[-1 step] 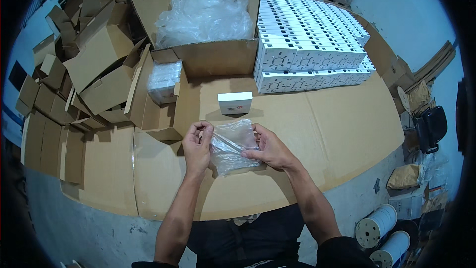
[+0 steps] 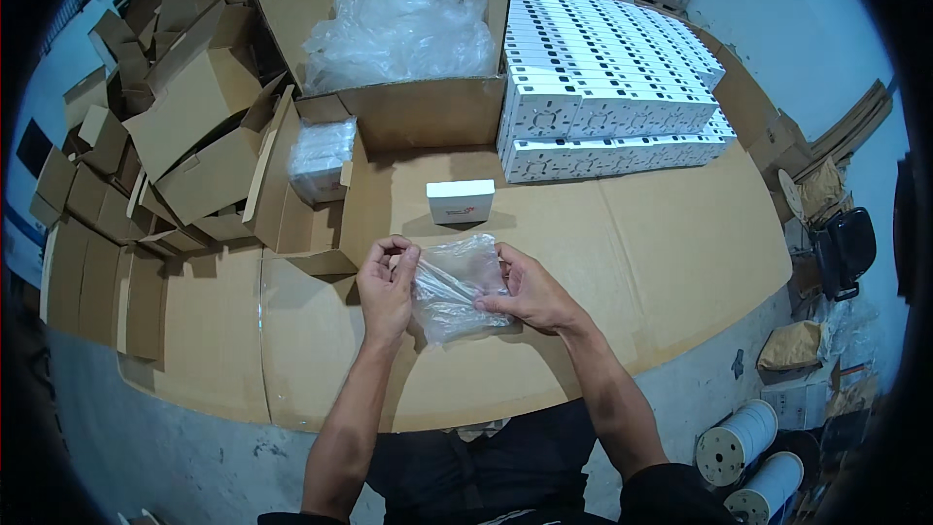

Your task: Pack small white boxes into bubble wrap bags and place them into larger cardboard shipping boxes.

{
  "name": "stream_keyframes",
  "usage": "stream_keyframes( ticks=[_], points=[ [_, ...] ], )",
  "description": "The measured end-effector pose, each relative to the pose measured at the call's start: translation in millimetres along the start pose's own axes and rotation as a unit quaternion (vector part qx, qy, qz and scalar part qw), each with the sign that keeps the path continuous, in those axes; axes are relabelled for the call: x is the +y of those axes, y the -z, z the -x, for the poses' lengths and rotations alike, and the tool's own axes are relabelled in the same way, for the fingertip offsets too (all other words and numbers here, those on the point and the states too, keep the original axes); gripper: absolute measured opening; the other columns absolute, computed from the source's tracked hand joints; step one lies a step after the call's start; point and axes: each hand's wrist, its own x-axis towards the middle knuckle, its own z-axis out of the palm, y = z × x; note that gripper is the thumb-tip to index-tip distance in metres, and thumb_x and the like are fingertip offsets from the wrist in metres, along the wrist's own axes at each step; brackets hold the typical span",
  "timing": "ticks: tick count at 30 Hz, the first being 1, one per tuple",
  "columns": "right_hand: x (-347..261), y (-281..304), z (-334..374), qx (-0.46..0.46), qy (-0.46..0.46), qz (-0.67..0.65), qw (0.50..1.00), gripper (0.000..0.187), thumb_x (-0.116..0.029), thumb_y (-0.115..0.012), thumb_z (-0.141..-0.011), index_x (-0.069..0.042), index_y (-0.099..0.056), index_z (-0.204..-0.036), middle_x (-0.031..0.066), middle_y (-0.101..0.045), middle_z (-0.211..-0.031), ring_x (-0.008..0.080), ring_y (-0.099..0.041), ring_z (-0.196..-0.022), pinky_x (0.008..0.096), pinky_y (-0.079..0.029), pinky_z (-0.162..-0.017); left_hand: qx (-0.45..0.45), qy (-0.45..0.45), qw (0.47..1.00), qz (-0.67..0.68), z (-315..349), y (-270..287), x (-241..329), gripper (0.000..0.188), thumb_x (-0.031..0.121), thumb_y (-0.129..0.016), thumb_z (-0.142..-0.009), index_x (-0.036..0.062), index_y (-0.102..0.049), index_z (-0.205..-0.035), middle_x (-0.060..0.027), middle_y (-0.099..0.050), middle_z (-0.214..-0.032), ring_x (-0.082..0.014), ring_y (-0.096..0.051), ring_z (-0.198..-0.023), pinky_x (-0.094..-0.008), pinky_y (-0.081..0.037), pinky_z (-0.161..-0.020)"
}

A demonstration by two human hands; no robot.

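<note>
A clear plastic bag (image 2: 449, 316) is stretched between my two hands above the cardboard-covered table. Its left edge is pinched between the thumb and curled fingers of my left hand (image 2: 387, 284). My right hand (image 2: 533, 290) grips the right side, with the thumb lying across the front of the film. The bag looks flat and creased; whether anything lies inside cannot be made out. Just beyond it, a small white box (image 2: 461, 204) with a reddish print stands on the table.
An open carton (image 2: 330, 261) holding plastic-wrapped white boxes (image 2: 322, 157) stands at the left. Behind is a large carton (image 2: 428, 102) heaped with clear plastic bags (image 2: 408, 24). White boxes (image 2: 607, 117) are stacked at back right. Empty cartons (image 2: 194, 87) pile up at far left.
The folds in the plastic bag have shifted slightly between my hands. Both hands keep nearly the same place and grip.
</note>
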Motion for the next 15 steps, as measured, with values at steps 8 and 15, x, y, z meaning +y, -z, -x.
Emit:
stream_keyframes(
  ticks=[8, 15],
  points=[
    [8.3, 10.1, -3.8, 0.090, 0.001, 0.035, 0.995, 0.031, -0.008, -0.071, -0.096, 0.002, -0.062, -0.124, 0.0045, -0.068, -0.105, 0.0095, -0.062, -0.092, 0.0256, -0.052, -0.077, -0.152, -0.042, 0.986, 0.062, 5.9, 0.1, 5.6, 0.041, -0.010, -0.073, -0.084, 0.0025, -0.056, -0.119, -0.0050, -0.054, -0.119, -0.0120, -0.054, -0.112, -0.0270, -0.045, -0.098],
    [20.8, 8.0, -8.5, 0.193, 0.103, -0.093, 0.971, 0.013, -0.006, -0.068, -0.098, 0.001, -0.067, -0.109, 0.0021, -0.066, -0.097, 0.0075, -0.060, -0.086, 0.0229, -0.051, -0.076, -0.163, -0.068, 0.982, 0.070, 4.2, 0.3, 6.0, 0.044, -0.010, -0.071, -0.085, 0.0028, -0.055, -0.124, -0.0065, -0.053, -0.127, -0.0137, -0.055, -0.116, -0.0273, -0.045, -0.102]
  ],
)
